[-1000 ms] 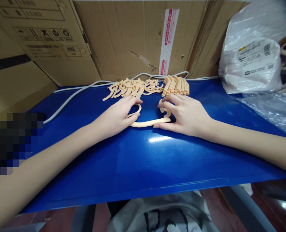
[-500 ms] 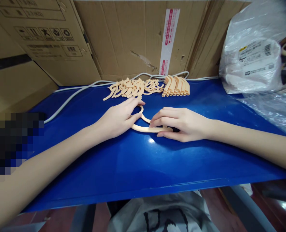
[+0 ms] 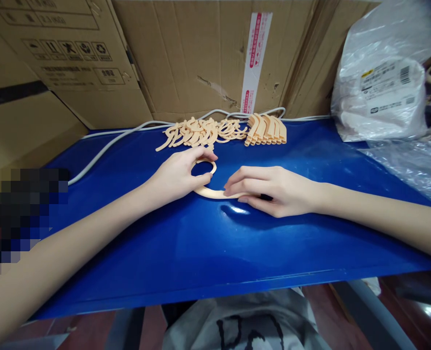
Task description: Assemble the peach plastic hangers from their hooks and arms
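Note:
A curved beige strip (image 3: 213, 194) is held just above the blue table. My right hand (image 3: 273, 189) pinches its right part between thumb and fingers, and the strip's right end is hidden under that hand. My left hand (image 3: 179, 172) curls thumb and fingers round a thin beige loop (image 3: 214, 167) at the strip's left end. Whether loop and strip are one piece or two joined parts I cannot tell, because the left fingers cover where they meet.
Behind my hands lie a heap of curved beige pieces (image 3: 193, 132), thinner beige curved pieces (image 3: 232, 130) and a row of beige tube pieces (image 3: 266, 130). A white cable (image 3: 109, 160) runs along the cardboard (image 3: 200, 58). Clear plastic bags (image 3: 379, 102) stand at right.
The loop has swung left and closed into a rounder shape by my left hand; earlier its strand ran towards my right fingers. My right hand has shifted slightly down.

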{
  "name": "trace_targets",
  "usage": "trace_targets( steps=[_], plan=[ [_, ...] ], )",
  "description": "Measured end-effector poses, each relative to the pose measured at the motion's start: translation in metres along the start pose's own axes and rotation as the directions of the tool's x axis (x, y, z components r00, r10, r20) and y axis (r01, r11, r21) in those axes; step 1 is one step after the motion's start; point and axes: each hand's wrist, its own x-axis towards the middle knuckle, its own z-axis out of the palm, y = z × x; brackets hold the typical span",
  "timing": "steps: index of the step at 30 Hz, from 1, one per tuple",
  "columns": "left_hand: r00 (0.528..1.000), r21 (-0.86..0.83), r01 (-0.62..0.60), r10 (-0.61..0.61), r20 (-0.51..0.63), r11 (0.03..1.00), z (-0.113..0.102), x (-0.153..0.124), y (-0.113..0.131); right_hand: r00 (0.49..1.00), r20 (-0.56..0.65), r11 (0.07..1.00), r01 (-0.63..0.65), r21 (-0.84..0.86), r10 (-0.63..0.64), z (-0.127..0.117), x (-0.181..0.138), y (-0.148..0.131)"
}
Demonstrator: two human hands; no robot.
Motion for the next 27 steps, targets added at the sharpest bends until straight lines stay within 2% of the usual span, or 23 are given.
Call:
trace_targets(
  steps=[5,14,20,27],
  plan=[
    [1.000,0.013,-0.019,0.019,0.004,1.000,0.001,-0.001,0.000,0.992,-0.033,0.992,-0.121,0.027,0.122,0.000,0.002,0.005],
    [0.988,0.030,-0.156,0.155,0.023,0.987,0.000,-0.002,0.006,0.990,-0.066,0.986,-0.128,-0.102,0.122,0.000,0.002,0.009],
    [0.988,-0.029,-0.152,0.152,-0.016,0.988,-0.001,-0.002,0.006,0.982,-0.103,0.979,-0.172,-0.108,0.161,0.003,0.002,0.013],
    [0.950,0.068,-0.307,0.310,-0.031,0.949,0.000,0.002,-0.007,0.928,-0.242,0.924,-0.333,-0.190,0.285,0.004,0.002,0.014]
  ],
)
